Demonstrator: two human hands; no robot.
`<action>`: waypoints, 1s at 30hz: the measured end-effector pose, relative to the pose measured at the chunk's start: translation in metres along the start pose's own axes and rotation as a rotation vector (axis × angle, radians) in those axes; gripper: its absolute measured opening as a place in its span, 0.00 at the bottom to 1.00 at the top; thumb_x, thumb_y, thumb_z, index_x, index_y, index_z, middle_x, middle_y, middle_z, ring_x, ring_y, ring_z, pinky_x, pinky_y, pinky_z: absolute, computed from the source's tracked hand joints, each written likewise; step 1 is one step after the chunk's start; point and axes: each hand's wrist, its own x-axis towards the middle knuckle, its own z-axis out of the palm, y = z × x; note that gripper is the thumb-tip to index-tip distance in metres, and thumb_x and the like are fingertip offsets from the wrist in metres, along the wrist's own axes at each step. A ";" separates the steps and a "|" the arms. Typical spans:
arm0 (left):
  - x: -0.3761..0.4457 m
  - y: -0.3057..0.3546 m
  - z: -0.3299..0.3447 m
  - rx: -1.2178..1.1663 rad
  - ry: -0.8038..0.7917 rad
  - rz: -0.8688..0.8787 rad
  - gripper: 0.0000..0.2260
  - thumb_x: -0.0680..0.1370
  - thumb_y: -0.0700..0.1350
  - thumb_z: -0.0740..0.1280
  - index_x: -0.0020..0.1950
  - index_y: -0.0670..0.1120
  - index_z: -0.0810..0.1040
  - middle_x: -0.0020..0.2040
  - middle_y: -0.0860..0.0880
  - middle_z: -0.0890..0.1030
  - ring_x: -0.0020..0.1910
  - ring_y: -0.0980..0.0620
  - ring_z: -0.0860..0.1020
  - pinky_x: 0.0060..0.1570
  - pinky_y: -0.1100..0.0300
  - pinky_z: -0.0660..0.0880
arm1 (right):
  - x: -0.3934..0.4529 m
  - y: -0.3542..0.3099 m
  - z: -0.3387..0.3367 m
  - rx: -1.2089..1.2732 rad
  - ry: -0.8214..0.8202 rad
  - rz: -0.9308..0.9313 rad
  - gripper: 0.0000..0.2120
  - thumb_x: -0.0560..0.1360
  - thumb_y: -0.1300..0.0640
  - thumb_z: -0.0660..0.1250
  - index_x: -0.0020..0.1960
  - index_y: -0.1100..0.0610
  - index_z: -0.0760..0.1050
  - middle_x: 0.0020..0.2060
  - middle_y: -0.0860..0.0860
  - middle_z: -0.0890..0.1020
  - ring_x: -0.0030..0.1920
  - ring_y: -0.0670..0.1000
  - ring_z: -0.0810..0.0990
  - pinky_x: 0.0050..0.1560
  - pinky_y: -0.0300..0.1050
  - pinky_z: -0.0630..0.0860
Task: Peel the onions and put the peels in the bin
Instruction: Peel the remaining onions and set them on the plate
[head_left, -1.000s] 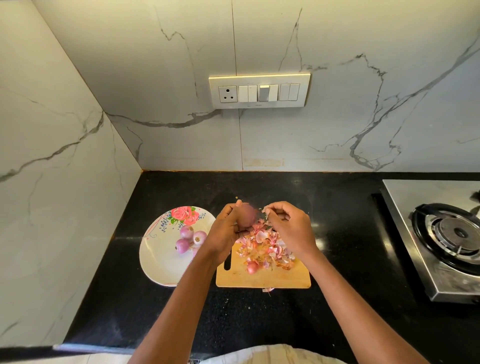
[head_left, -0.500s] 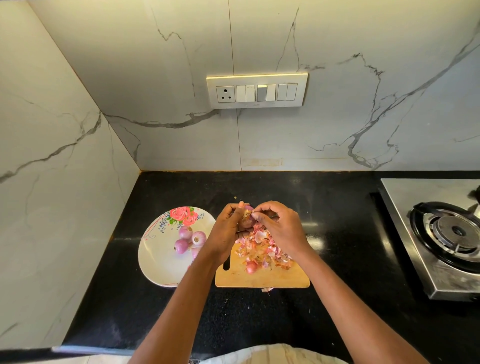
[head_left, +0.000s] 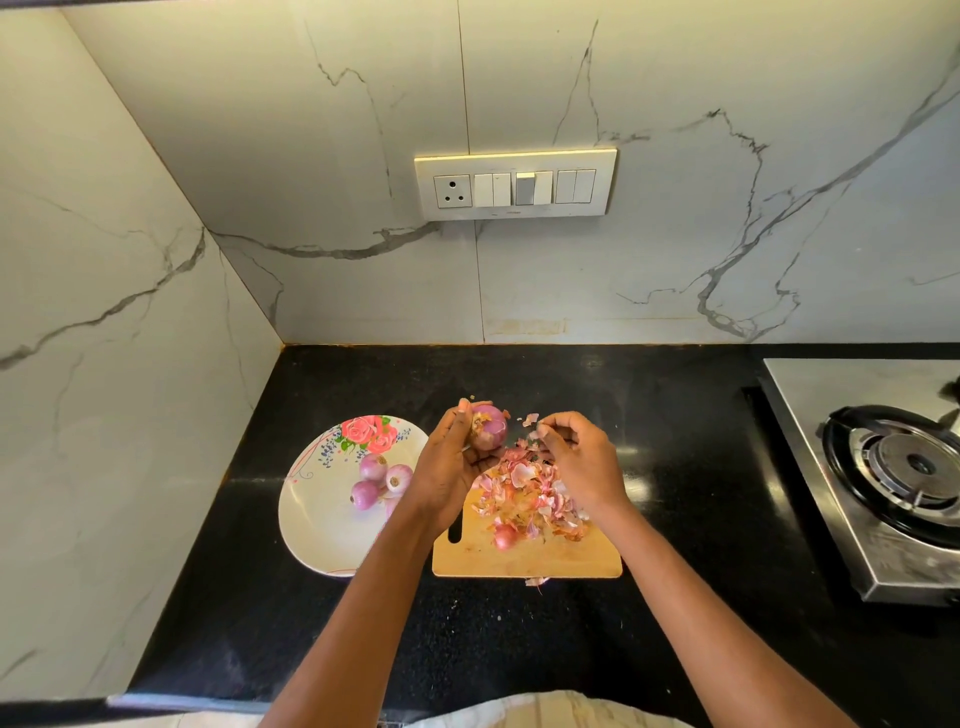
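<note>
Purple onion (head_left: 488, 427) held above peel pile (head_left: 527, 493) on board (head_left: 524, 561).

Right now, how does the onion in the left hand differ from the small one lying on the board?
The held onion is bigger than the board onion. The left hand grips it in the air; the board onion lies loose at the edge of the peels on the board. Both are pinkish-purple.

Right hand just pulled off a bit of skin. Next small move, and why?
Probably let the peel scrap fall on the peel pile on the cutting board, then reach back. The right hand pinches the scrap apart from the onion, which the left hand holds with skin seemingly left at its top. No bin in view.
</note>
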 end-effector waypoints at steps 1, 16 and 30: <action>0.000 0.000 -0.001 0.018 0.004 -0.014 0.17 0.85 0.54 0.57 0.67 0.45 0.74 0.57 0.45 0.81 0.51 0.50 0.82 0.48 0.62 0.81 | 0.000 0.003 0.000 -0.053 -0.033 -0.029 0.06 0.82 0.53 0.67 0.56 0.52 0.81 0.45 0.44 0.85 0.45 0.43 0.84 0.48 0.43 0.83; 0.005 -0.003 0.004 0.267 -0.025 0.058 0.14 0.86 0.52 0.56 0.63 0.50 0.77 0.58 0.47 0.81 0.56 0.49 0.80 0.55 0.61 0.78 | -0.002 -0.034 -0.003 -0.183 -0.012 -0.505 0.09 0.77 0.57 0.74 0.57 0.56 0.85 0.49 0.49 0.86 0.50 0.44 0.83 0.51 0.37 0.81; 0.003 -0.005 0.002 0.388 -0.067 0.086 0.15 0.85 0.53 0.56 0.65 0.48 0.77 0.59 0.47 0.82 0.57 0.49 0.82 0.51 0.64 0.79 | -0.005 -0.030 -0.003 -0.248 0.011 -0.547 0.07 0.76 0.59 0.74 0.54 0.58 0.84 0.47 0.50 0.85 0.47 0.43 0.82 0.49 0.28 0.77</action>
